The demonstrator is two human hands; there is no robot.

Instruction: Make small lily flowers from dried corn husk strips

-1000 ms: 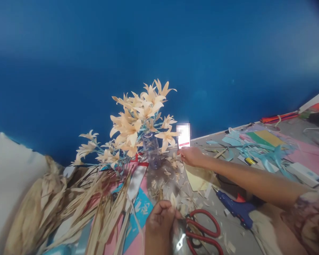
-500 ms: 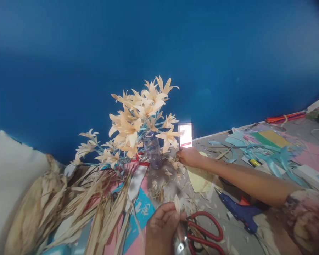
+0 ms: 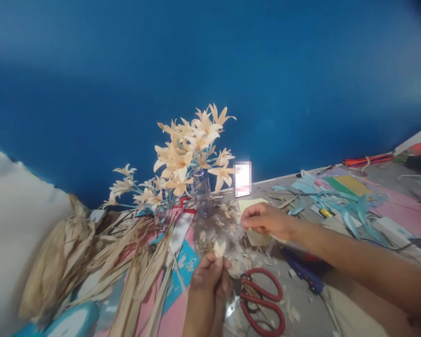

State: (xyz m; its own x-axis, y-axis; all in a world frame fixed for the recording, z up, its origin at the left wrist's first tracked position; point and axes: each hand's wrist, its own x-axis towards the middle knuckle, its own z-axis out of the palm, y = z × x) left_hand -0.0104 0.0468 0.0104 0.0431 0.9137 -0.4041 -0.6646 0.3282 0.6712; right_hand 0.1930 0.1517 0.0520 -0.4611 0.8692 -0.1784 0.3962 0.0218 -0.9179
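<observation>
My left hand [image 3: 207,280] pinches a small cream petal piece [image 3: 220,248] upright between thumb and fingertips. To its right, my right hand [image 3: 268,221] hovers over a pale yellow sheet [image 3: 259,238], fingertips pressed together; what they hold, if anything, is too small to make out. Scissors with red handles [image 3: 263,302] lie just right of my left hand. Beyond both hands, a clear bottle [image 3: 201,199] bears a bunch of cream lily-like flowers [image 3: 192,147] on light-blue stems.
Dried husk strips [image 3: 133,262] cover the left side over pink and blue sheets. A blue glue gun [image 3: 303,271] lies under my right forearm. A lit phone [image 3: 243,180] leans at the wall. Blue ribbon strips [image 3: 358,217] lie at right, and pale scraps [image 3: 210,236] litter the middle.
My right hand has drawn back from beside the phone toward my left hand. My left hand has shifted slightly up and left, and its petal piece now shows spread points.
</observation>
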